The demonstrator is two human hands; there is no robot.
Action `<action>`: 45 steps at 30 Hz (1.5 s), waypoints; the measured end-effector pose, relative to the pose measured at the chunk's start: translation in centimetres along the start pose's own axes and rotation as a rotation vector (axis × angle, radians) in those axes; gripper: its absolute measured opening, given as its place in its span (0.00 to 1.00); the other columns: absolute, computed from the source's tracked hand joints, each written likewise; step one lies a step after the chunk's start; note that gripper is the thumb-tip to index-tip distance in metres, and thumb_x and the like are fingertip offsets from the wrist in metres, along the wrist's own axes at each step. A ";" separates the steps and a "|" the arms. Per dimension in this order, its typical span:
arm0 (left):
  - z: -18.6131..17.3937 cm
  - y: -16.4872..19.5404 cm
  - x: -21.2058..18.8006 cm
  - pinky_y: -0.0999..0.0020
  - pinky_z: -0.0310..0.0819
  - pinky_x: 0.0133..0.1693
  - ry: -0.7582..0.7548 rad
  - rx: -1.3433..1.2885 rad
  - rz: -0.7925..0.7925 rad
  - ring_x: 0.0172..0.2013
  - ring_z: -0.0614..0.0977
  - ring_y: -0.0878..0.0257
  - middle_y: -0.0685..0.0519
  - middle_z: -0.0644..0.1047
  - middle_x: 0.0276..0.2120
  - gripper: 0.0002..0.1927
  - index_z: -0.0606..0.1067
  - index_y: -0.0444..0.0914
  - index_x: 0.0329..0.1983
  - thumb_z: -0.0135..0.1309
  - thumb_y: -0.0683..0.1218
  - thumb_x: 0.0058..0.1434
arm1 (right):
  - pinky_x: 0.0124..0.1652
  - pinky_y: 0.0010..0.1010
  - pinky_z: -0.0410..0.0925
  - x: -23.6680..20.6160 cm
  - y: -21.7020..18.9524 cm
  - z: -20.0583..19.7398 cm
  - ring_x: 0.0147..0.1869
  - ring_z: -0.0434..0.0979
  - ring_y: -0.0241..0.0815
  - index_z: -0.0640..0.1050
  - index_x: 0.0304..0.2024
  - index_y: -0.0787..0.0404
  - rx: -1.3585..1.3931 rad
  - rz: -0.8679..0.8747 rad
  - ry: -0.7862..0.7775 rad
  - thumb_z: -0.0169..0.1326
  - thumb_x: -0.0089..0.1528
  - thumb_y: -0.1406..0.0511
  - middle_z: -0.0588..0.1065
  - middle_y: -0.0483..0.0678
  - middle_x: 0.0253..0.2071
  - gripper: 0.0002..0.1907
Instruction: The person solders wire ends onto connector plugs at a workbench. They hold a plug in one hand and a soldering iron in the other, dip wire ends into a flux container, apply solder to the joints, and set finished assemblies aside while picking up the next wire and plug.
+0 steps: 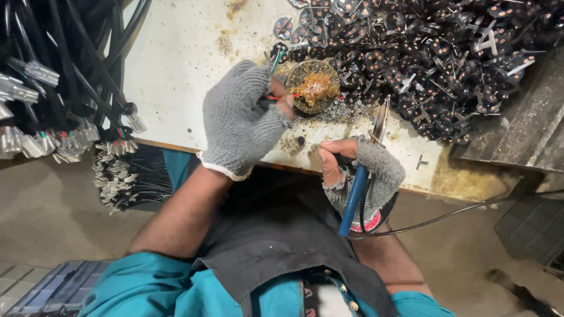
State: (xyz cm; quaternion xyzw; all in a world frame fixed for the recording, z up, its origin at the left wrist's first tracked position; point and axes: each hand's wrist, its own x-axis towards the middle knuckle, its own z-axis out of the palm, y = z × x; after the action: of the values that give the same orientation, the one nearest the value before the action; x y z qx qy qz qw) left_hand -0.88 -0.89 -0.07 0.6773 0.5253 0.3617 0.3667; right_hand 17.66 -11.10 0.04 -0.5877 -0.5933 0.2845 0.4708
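My left hand (pixel 244 117), in a grey fingerless knit glove, pinches a thin cable with red and green wire ends (pixel 275 79) and holds the red tips at a small round tin of brown paste (pixel 313 87). My right hand (pixel 358 170), gloved the same way, grips a blue-handled soldering iron (pixel 358 188); its metal tip (pixel 380 117) points up, just right of the tin. The iron's black cord loops below the hand and runs off to the right.
The stained white worktable (pixel 176 64) carries a big heap of small black plug parts with metal pins (pixel 435 53) at the top right. Bundles of black cables with metal terminals (pixel 59 105) hang at the left. A dark apron covers my lap.
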 end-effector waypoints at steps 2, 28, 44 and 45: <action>-0.1 0.1 -0.1 0.64 0.76 0.39 0.002 -0.018 0.001 0.34 0.81 0.57 0.52 0.77 0.34 0.08 0.76 0.39 0.35 0.65 0.43 0.60 | 0.48 0.30 0.77 -0.2 0.1 0.1 0.44 0.85 0.43 0.67 0.51 0.65 0.006 -0.029 0.022 0.64 0.68 0.73 0.80 0.55 0.43 0.18; -2.2 1.9 -7.4 0.73 0.71 0.27 -0.654 -0.660 -0.456 0.25 0.75 0.72 0.58 0.75 0.24 0.06 0.77 0.36 0.29 0.62 0.43 0.54 | 0.45 0.32 0.74 -1.5 -1.8 -1.4 0.45 0.82 0.43 0.80 0.47 0.61 -0.078 0.002 -0.133 0.72 0.57 0.65 0.80 0.52 0.41 0.19; -0.8 0.3 -5.3 0.56 0.74 0.39 -0.280 0.143 0.172 0.36 0.80 0.50 0.51 0.76 0.33 0.09 0.75 0.43 0.32 0.65 0.46 0.54 | 0.41 0.39 0.72 0.0 -1.0 -0.6 0.40 0.81 0.53 0.83 0.45 0.57 -0.397 -0.011 -0.217 0.68 0.58 0.65 0.80 0.50 0.37 0.13; -0.6 0.2 -5.4 0.55 0.74 0.39 -0.271 0.174 0.167 0.37 0.80 0.49 0.51 0.76 0.33 0.09 0.75 0.43 0.32 0.66 0.46 0.54 | 0.40 0.39 0.72 0.0 -0.9 -0.5 0.39 0.81 0.53 0.83 0.43 0.57 -0.415 -0.012 -0.215 0.69 0.58 0.65 0.80 0.50 0.36 0.12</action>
State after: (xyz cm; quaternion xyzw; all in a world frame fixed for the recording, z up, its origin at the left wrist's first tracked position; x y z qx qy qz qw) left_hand -2.28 -6.12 -0.19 0.7904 0.4420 0.2496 0.3430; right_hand 17.72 -11.32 1.01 -0.6348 -0.6893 0.2146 0.2756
